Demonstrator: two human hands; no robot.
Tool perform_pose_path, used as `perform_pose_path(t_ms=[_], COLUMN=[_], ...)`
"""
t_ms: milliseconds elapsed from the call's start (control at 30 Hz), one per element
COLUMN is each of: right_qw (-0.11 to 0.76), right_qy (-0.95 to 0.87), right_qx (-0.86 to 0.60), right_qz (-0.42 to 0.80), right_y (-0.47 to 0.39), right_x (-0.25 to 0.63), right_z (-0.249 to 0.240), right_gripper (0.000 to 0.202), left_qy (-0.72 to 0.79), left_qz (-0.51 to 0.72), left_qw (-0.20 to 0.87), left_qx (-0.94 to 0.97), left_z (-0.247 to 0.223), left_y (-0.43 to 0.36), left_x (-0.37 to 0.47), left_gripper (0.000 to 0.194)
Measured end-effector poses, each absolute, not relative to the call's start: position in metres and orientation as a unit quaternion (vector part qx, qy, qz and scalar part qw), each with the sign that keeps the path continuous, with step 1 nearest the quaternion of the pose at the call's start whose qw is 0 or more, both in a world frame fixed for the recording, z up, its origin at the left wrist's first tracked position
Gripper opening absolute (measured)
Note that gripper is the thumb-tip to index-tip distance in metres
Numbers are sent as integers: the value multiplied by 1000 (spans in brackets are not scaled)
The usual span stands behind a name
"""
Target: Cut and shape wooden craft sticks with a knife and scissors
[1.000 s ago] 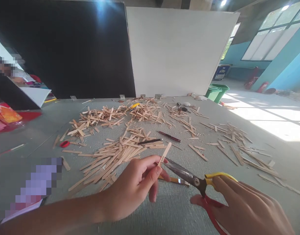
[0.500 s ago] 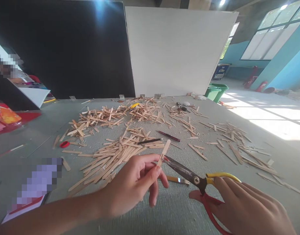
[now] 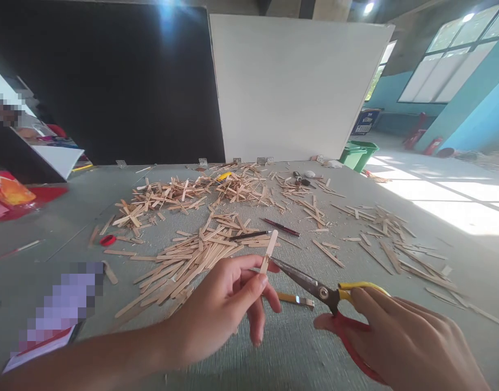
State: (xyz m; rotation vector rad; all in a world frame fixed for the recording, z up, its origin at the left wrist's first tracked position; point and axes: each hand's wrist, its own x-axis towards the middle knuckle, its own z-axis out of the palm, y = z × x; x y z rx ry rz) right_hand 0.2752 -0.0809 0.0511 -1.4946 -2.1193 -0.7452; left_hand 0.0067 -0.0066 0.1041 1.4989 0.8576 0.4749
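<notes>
My left hand (image 3: 228, 298) pinches a wooden craft stick (image 3: 271, 245) between thumb and forefinger, its rounded end pointing up and away. A notch or small cut shows partway along the stick. My right hand (image 3: 408, 336) is closed round the scissors (image 3: 300, 278), which have one yellow and one red handle. Their blades look nearly closed, with the tips right beside the notched part of the stick; whether they touch it I cannot tell. Under the blades lies a yellow-handled utility knife (image 3: 294, 299). A heap of craft sticks (image 3: 192, 258) spreads just beyond my left hand.
Two pens, one black (image 3: 249, 235) and one dark red (image 3: 279, 226), lie mid-table. Piles of cut sticks (image 3: 168, 195) sit farther back, with scraps (image 3: 396, 255) at right. A red ring (image 3: 108, 240) lies left. Black and white panels (image 3: 298, 81) stand behind.
The scissors have shifted slightly left and up, and their handles have come closer together. The craft stick has tilted a little more upright in my left hand.
</notes>
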Motion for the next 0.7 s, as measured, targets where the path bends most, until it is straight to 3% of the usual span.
perform_pose_path(t_ms=[167, 500, 700], right_qw=[233, 183, 176], right_qy=[-777, -749, -774], right_qx=[-534, -521, -517], right_qz=[-239, -365, -320], right_y=[-78, -81, -82], right_x=[272, 272, 278], right_z=[55, 58, 55], right_gripper=[59, 49, 42], left_qy=[377, 342, 343], left_qz=[214, 233, 243], left_qw=[586, 614, 628], left_qx=[685, 672, 655], left_z=[103, 106, 108], left_y=[-5, -5, -6], left_x=[5, -1, 0], left_gripper=[37, 38, 38])
